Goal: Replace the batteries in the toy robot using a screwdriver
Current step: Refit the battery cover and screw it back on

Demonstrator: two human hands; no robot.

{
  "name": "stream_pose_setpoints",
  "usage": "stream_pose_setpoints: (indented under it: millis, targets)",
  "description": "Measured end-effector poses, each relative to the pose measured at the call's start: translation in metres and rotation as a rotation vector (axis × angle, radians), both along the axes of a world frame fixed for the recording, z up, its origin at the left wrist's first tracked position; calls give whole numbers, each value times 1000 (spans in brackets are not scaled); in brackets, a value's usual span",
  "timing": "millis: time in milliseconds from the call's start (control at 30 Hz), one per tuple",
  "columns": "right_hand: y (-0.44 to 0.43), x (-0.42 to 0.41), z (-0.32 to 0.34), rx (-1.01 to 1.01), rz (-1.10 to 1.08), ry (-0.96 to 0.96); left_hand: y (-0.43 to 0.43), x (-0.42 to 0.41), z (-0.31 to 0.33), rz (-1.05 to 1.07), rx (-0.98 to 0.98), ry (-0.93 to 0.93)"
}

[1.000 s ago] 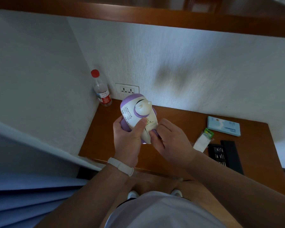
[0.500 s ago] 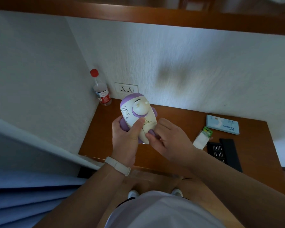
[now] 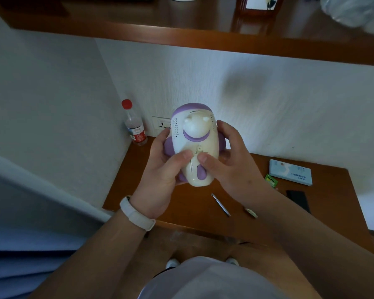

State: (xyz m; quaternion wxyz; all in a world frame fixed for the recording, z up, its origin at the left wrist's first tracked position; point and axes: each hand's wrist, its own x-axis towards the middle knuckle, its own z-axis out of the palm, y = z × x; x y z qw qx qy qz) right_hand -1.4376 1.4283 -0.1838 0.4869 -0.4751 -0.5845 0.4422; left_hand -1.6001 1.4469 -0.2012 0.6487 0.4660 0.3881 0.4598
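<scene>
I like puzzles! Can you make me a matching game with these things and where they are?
1 toy
2 bottle
3 screwdriver
4 box

A upright, back left corner of desk
B lying flat near the front edge
C held by left hand and right hand
D pale blue, right side

Pairs: 1-C, 2-A, 3-B, 4-D

We've got bare worktop left of the screwdriver. The right side's crowded by the blue box, green pack and black case. Bottle blocks the back-left corner, shelf hangs overhead, wall close left.
</scene>
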Motion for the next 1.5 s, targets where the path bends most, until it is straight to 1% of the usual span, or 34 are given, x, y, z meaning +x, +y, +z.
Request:
stream_pose_setpoints:
  millis: [133, 233, 467, 633, 800, 900, 1100, 1300, 1500]
  targets:
    - [-4, 4, 3, -41, 63, 107, -4, 1, 3, 1, 124, 73]
    - [-6, 7, 2, -86, 85, 141, -7, 0, 2, -8, 202, 107]
    - [-8, 10, 0, -123, 71, 207, -11, 1, 3, -21, 291, 127]
    - [-10, 11, -4, -131, 51, 208, -13, 4, -2, 2, 293, 177]
    - [-9, 13, -5, -144, 55, 189, -12, 7, -5, 26, 278, 181]
    - [-7, 15, -4, -152, 73, 138, -9, 7, -4, 25, 253, 161]
    - [1, 23, -3, -140, 108, -24, -6, 8, -5, 28, 191, 84]
    - [5, 19, -5, -146, 97, 1, 1, 10, -3, 40, 144, 46]
    - [15, 14, -7, -165, 83, 37, 6, 12, -3, 89, 172, 87]
